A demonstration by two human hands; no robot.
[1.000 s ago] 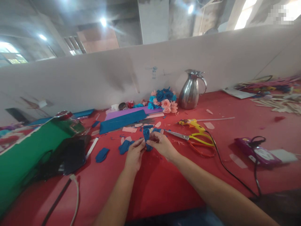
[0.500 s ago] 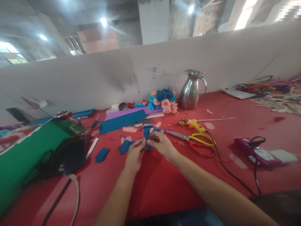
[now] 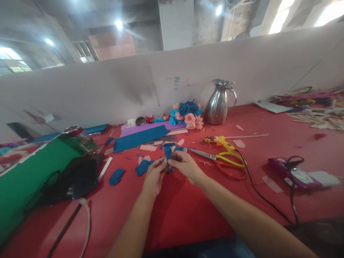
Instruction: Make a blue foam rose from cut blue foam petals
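Between both hands is a piece of blue crepe paper (image 3: 168,152), gathered narrow at the fingertips and wider above them. My left hand (image 3: 156,173) pinches it from the left. From the right, the thumb and fingers of my right hand (image 3: 185,165) close on the same piece. Left of my hands lie cut blue petal pieces (image 3: 143,167) in a small pile, and a separate blue petal piece (image 3: 117,177) sits farther left. Scissors (image 3: 228,159) with yellow and red handles lie right of my right hand, blades pointing toward it.
Behind my hands lie a blue paper strip (image 3: 139,139) and a bunch of paper flowers (image 3: 189,114). A metal jug (image 3: 217,104) stands by the wall. A yellow glue gun (image 3: 220,141) trails a black cord past a purple power strip (image 3: 294,175). A green box (image 3: 40,172) stands left.
The lower part of the blue paper below my fingertips looks narrower now. Both hands stay in nearly the same place, and the rest of the table is unchanged.
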